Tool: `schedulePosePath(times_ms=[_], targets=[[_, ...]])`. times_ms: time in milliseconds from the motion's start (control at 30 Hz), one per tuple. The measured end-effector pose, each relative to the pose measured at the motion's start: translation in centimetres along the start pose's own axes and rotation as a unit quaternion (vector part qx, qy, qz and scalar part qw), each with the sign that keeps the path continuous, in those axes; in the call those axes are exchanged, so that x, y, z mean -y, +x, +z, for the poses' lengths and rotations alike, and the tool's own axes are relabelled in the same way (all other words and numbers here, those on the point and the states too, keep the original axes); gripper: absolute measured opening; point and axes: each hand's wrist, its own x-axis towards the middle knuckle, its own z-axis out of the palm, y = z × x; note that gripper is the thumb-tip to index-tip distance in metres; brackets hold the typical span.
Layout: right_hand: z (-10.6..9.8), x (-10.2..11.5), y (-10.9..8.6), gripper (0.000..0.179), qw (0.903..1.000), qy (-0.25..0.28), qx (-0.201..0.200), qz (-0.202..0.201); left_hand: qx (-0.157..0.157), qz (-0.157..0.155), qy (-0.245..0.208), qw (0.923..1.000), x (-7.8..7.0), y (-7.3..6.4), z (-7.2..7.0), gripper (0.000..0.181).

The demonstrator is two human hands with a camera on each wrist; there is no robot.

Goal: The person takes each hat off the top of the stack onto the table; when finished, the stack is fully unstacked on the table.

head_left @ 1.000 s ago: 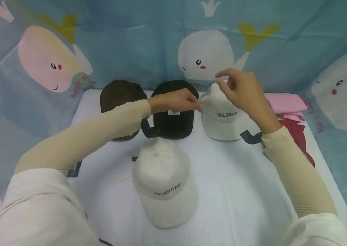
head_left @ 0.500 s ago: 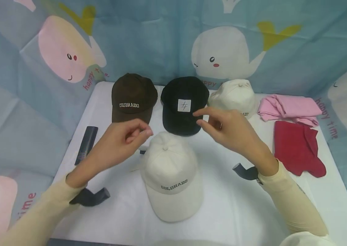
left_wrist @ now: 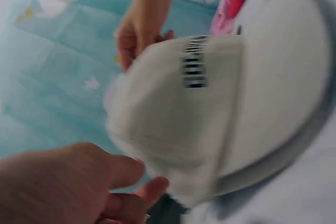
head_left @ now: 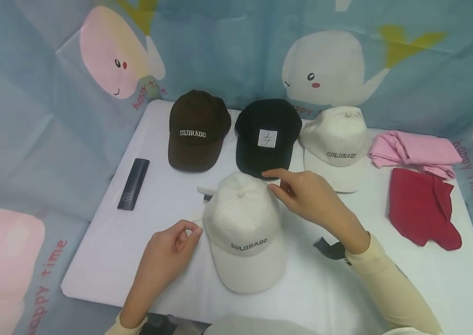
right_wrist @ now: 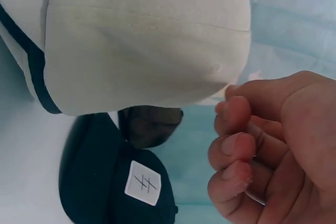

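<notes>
A cream baseball cap (head_left: 244, 214) lettered COLORADO sits at the front middle of the white table, brim toward me. My left hand (head_left: 169, 256) is at its left side, fingers bent and thumb close to the index finger; the left wrist view shows that hand (left_wrist: 68, 182) beside the crown, holding nothing visible. My right hand (head_left: 316, 197) is over the crown's back right edge, thumb and index finger apart. In the right wrist view its fingertips are close to the crown (right_wrist: 152, 51); whether they touch it I cannot tell.
Behind stand a brown cap (head_left: 196, 132), a black cap (head_left: 267, 158) with a white patch, and another cream cap (head_left: 336, 139). Folded pink cloth (head_left: 416, 149) and red cloth (head_left: 420, 207) lie at right. A dark flat object (head_left: 133, 184) lies at left.
Both hands have come back from the rear row of caps to the front cream cap, the left down to its left side. The view has shifted, so the caps appear further right.
</notes>
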Motion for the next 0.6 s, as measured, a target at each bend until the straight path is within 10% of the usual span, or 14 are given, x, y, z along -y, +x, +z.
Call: schedulePosePath(times_ms=[300,600], targets=[[0.6,-0.3,-0.4,0.028,0.9990,-0.006,0.036,0.024,0.068,-0.076,0.018,0.9946,0.6,-2.1,3.8,0.027],[1.7,-0.3,-0.5,0.023,0.9996,-0.004,0.019,0.023,0.072,-0.081,-0.019,0.9939,0.8,-3.0,3.9,0.025]])
